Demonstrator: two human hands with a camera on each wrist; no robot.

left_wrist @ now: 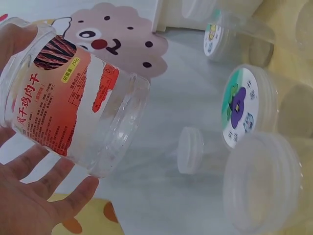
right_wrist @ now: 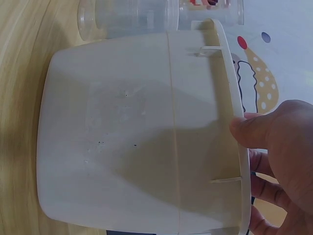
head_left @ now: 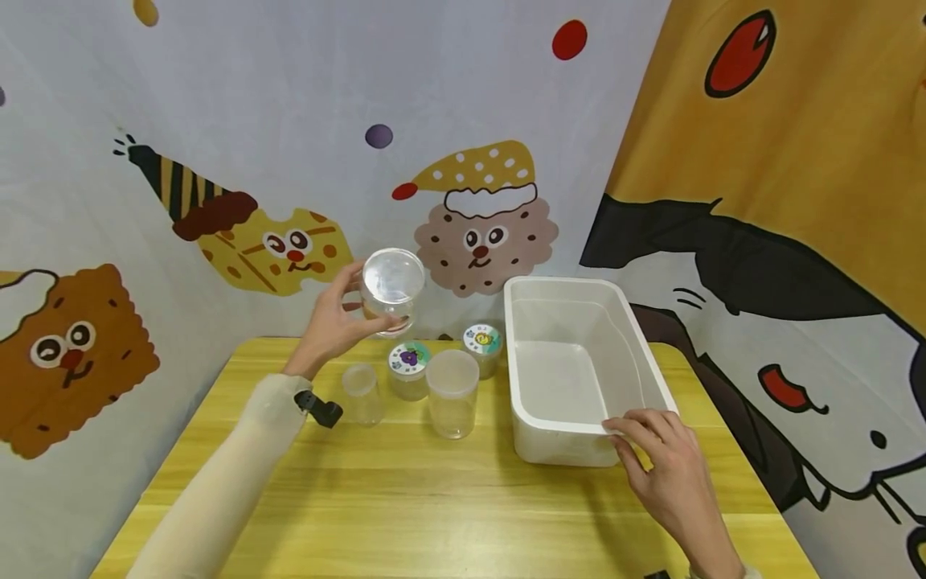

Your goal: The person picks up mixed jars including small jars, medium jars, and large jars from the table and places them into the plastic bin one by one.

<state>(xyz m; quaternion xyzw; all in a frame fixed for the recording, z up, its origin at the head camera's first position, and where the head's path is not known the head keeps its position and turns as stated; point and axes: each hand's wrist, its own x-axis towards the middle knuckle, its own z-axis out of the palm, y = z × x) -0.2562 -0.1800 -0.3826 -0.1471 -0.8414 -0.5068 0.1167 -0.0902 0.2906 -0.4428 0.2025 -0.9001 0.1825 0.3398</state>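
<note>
Head view: nearest, at the lower right, pinches the near rim of a white tub [head_left: 564, 447] with the right hand [head_left: 661, 458], with thumb outside and other fingers over the edge. Shows the tub upright on a yellow wood-grain table [head_left: 405, 507]. A little farther back, left of the tub, shows a tall clear container [head_left: 452, 402] upright, with a small clear container [head_left: 363, 396] to its left near a black wrist strap [head_left: 318, 408]. Between and slightly behind these, shows a grape-lid jar [head_left: 408, 370]; farther back, just beside the tub, a yellow-print-lid jar [head_left: 482, 347]. Over the table's back edge, holds a clear jar [head_left: 393, 277] raised and tilted in the left hand [head_left: 329, 322], with thumb and fingers spread on opposite sides. On it, in the left wrist view, shows a red label [left_wrist: 54, 105], partly torn. Farthest, shows a cartoon-printed curtain [head_left: 289, 104].
</note>
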